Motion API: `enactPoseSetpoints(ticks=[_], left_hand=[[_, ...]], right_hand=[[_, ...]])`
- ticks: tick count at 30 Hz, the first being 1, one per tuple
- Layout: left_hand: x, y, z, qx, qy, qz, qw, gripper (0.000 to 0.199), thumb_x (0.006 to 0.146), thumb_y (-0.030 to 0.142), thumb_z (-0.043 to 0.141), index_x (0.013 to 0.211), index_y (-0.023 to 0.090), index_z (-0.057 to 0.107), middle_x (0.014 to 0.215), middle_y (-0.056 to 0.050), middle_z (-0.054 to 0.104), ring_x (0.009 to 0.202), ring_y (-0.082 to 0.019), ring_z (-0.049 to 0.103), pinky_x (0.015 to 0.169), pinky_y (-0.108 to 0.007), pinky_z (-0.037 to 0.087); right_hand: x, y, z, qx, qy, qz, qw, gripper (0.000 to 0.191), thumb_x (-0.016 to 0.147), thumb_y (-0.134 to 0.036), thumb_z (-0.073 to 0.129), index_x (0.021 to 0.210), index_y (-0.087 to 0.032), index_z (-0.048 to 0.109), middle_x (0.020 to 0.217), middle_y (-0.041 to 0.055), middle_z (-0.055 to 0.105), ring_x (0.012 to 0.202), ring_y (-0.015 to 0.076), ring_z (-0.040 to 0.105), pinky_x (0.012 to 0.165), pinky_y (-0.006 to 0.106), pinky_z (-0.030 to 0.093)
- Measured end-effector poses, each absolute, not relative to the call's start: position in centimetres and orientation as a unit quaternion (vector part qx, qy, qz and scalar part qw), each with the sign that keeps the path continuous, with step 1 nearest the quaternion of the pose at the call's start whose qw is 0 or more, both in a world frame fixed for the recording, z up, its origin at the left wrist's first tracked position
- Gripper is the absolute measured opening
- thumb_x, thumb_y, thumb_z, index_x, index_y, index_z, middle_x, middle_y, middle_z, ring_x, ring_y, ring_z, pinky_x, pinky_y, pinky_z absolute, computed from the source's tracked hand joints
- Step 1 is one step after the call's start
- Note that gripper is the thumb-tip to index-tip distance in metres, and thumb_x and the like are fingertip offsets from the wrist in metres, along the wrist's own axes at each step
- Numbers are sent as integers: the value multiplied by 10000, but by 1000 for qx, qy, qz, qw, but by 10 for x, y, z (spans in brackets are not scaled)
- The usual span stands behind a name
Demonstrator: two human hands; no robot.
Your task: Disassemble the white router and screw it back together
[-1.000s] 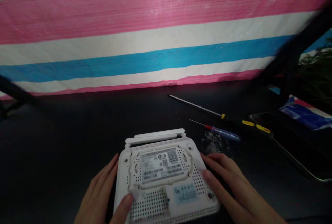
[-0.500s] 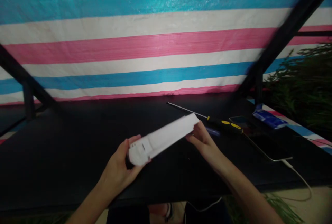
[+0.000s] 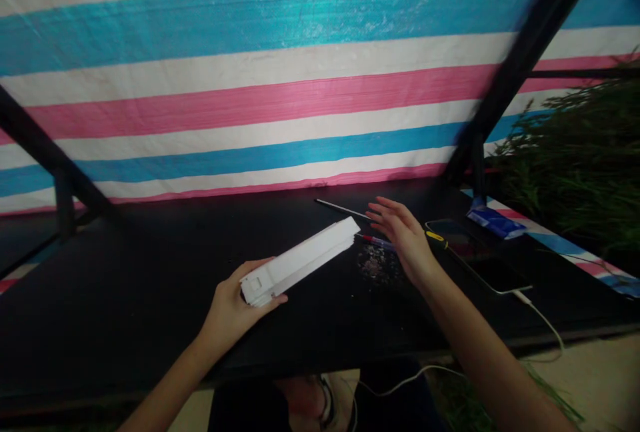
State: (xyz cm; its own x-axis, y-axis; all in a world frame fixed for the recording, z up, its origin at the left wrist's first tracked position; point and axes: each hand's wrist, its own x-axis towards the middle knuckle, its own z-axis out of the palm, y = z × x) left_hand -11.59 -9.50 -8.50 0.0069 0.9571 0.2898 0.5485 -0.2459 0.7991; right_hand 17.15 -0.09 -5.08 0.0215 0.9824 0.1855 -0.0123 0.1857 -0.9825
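Observation:
My left hand (image 3: 240, 299) grips the near end of a long white box-shaped plastic piece (image 3: 307, 255), tilted up to the right. A small square recess and tiny holes show on that end; I cannot tell what kind of item it is. My right hand (image 3: 403, 235) is off the piece, fingers stretched out and spread, above the screwdriver (image 3: 437, 239). The hand hides part of that tool's black and yellow handle. A thin red and blue stick, perhaps a pen (image 3: 375, 241), lies beneath the right hand, beside a patch of small pale crumbs (image 3: 377, 267).
On the black table (image 3: 150, 285) at right lies a phone (image 3: 495, 269) with a white cable (image 3: 543, 319) plugged in. Behind it rests a blue packet (image 3: 497, 221). Dark slanted posts (image 3: 520, 45) stand before a striped sheet (image 3: 250, 112); grass (image 3: 585, 139) grows at right.
My right hand has let go of the white piece's far end and moved right and up, opening. My left hand keeps its hold, and the crumbs on the table now show.

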Motion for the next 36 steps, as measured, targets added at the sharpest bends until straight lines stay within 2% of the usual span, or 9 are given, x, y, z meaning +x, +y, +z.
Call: enactPoseSetpoints(ticks=[3, 6, 13, 18, 20, 23, 26, 31, 36], left_hand=[[-117, -91, -87, 656, 565, 429, 258, 482, 637, 418, 773, 1024, 167, 632, 998, -68, 730, 910, -267, 691, 874, -405, 543], [-117, -91, -85, 649, 565, 428, 274, 476, 621, 408, 783, 1007, 169, 641, 995, -63, 735, 917, -265, 692, 879, -388, 539], [-115, -94, -81, 628, 571, 434, 302, 485, 595, 377, 801, 1006, 166, 655, 1002, -71, 741, 936, -282, 688, 895, -401, 527], [-116, -91, -81, 605, 575, 444, 325, 477, 575, 354, 813, 986, 158, 670, 1045, -87, 733, 993, -297, 669, 960, -429, 485], [-116, -91, -80, 594, 570, 450, 346, 468, 585, 355, 804, 985, 155, 665, 1062, -90, 729, 1005, -298, 666, 954, -430, 492], [-116, -92, -75, 575, 556, 461, 384, 461, 599, 355, 795, 990, 155, 656, 1096, -91, 718, 1042, -293, 653, 956, -408, 496], [-114, -95, -71, 558, 537, 465, 428, 482, 575, 355, 812, 986, 156, 655, 1106, -94, 714, 1056, -298, 646, 953, -391, 500], [-111, -94, -67, 506, 532, 463, 497, 610, 613, 496, 766, 1068, 129, 596, 1074, -141, 718, 940, -331, 690, 794, -418, 574], [-111, -91, -68, 460, 534, 469, 532, 705, 688, 580, 688, 1201, 132, 504, 1158, -154, 676, 1021, -330, 658, 817, -399, 557]], right_hand=[[161, 7, -49, -441, -531, 513, 510, 639, 847, -680, 251, 1241, -217, 447, 1309, 99, 496, 1178, 206, 509, 965, 346, 406], [142, 9, -46, -421, -551, 584, 422, 793, 813, -765, 216, 1115, -127, 578, 1091, 148, 625, 960, 237, 616, 845, 356, 470], [124, 8, -39, -418, -590, 600, 342, 896, 842, -742, 61, 1145, -88, 594, 996, 142, 657, 894, 215, 635, 832, 341, 488], [138, -3, -47, -476, -642, 488, 352, 868, 877, -650, -30, 1171, -107, 579, 1059, 141, 638, 985, 216, 613, 885, 361, 475], [156, -13, -54, -520, -660, 391, 376, 779, 876, -660, 83, 1227, -132, 537, 1173, 136, 584, 1095, 226, 554, 968, 385, 424], [191, -32, -65, -590, -676, 226, 380, 675, 736, -633, 514, 1189, -137, 569, 1252, 160, 505, 1240, 337, 389, 1070, 504, 264], [216, -42, -76, -630, -681, 133, 350, 536, 724, -498, 555, 1089, -113, 632, 1140, 191, 545, 1132, 391, 440, 988, 587, 291], [225, -34, -86, -641, -680, 90, 344, 347, 772, -418, 499, 913, -146, 663, 951, 147, 608, 981, 317, 546, 919, 507, 404], [235, -53, -71, -630, -655, 157, 386, 515, 794, -599, 451, 985, -147, 607, 860, 104, 669, 779, 216, 646, 695, 336, 537]])
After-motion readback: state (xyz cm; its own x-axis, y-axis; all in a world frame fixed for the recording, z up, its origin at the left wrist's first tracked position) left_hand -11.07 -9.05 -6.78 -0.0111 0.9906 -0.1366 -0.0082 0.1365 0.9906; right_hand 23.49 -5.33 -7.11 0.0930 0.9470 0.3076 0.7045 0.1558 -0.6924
